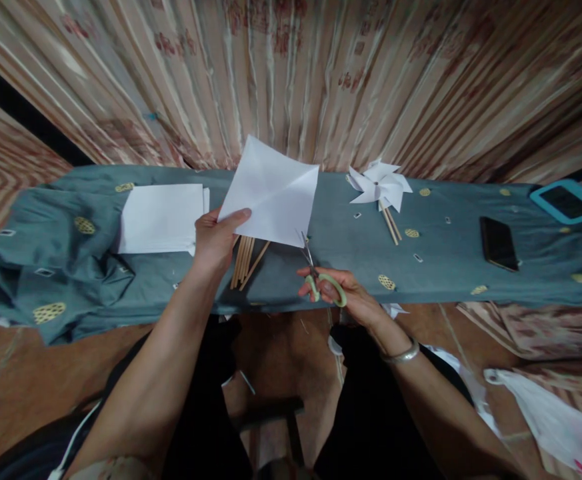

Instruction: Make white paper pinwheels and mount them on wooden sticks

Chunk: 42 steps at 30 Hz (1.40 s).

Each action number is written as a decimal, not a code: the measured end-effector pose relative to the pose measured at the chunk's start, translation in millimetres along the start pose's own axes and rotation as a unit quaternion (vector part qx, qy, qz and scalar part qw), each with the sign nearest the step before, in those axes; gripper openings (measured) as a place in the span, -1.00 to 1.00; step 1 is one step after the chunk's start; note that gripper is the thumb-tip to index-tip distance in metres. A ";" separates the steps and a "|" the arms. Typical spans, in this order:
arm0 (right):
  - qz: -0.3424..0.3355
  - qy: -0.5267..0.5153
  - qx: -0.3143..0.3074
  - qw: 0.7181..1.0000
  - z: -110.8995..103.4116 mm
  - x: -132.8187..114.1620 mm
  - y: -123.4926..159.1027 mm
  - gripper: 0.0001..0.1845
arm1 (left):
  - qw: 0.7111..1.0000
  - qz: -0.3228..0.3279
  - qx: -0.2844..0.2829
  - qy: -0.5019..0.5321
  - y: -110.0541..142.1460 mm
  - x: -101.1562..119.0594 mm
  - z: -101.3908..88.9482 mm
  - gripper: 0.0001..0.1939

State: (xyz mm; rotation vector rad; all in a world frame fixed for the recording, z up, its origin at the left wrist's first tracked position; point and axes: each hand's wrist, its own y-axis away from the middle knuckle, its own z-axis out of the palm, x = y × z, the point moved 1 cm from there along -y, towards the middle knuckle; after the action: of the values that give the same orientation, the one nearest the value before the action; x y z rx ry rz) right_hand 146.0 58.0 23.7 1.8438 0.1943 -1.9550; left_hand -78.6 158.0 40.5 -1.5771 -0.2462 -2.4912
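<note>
A square white sheet of paper with faint diagonal creases is pinched at its left corner by my left hand, thumb on top. My right hand has its fingers in the green handles of a pair of scissors. Their blades stand slightly apart at the sheet's near right corner; whether they touch the paper I cannot tell. Below the sheet lie several wooden sticks, partly hidden by it. To the left rests a stack of white paper.
Paper pinwheels on wooden sticks lie right of centre on the blue-grey cloth. Farther right are a dark phone and a blue-framed tablet. A patterned curtain hangs behind. A white plastic bag sits low at right.
</note>
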 end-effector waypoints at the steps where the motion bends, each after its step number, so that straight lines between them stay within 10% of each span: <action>1: 0.000 0.004 0.000 1.000 -0.6 0.7 -0.2 -0.36 | 1.000 -0.003 0.000 0.001 0.1 -1.0 0.1 -0.71; 42: 0.023 0.012 -0.004 1.000 -3.6 0.5 -1.6 -0.39 | 0.999 -0.032 -0.028 -0.024 2.0 -6.0 -3.1 -0.72</action>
State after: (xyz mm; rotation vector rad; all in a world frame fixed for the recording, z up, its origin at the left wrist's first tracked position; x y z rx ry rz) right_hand 148.6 60.8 22.6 1.8525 0.1651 -1.8991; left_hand -78.3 155.7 33.8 -1.6783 -0.2394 -2.5314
